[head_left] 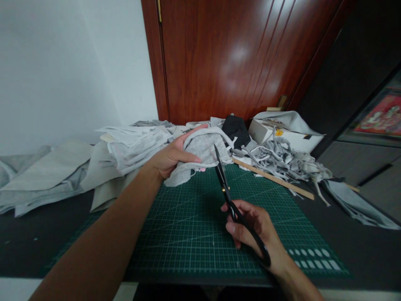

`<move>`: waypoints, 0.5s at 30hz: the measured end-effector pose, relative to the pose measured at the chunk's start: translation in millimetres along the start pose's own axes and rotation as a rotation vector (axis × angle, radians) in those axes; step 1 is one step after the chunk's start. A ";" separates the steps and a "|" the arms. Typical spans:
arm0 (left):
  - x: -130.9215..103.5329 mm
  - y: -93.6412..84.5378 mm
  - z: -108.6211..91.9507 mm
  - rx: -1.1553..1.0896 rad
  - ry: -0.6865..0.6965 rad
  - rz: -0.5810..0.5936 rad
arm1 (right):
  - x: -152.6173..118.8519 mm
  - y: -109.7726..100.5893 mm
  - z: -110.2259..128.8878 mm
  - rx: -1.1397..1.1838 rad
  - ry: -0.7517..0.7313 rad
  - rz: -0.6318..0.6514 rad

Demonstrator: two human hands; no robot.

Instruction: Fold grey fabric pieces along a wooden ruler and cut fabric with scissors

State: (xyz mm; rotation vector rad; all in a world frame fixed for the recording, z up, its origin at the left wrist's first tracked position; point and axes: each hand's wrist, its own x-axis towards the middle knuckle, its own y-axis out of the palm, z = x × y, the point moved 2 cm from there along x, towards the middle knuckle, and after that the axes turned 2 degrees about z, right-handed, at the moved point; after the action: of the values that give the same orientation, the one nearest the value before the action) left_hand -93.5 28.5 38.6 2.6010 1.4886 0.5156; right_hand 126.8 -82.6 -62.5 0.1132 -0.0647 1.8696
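- A brown door is standing at the far side.
- A green mat is lying in the middle.
- Pale cloths are lying in a pile on the left.
- The left hand is pinching a gray cloth between thumb and fingers, over the mat's far part.
- The right hand is curling around the black scissors; their tip is pointing far, by the gray cloth. I can't tell if they're touching.
- A stick is lying far right.

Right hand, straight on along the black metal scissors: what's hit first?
Likely the light-grey fabric piece with a curved edge, held in the bare left hand. The tip of the scissors overlaps it in view; depth is unclear, so contact can't be confirmed.
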 end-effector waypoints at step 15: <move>-4.1 3.2 0.1 -0.001 -0.014 0.053 | 1.2 -2.5 8.1 -0.008 -0.001 0.034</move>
State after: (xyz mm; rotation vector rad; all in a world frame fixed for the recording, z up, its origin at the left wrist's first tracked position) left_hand -92.8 23.4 38.4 2.6439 1.4187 0.5025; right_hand 129.1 -81.5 -54.4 0.1079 -0.0756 1.9029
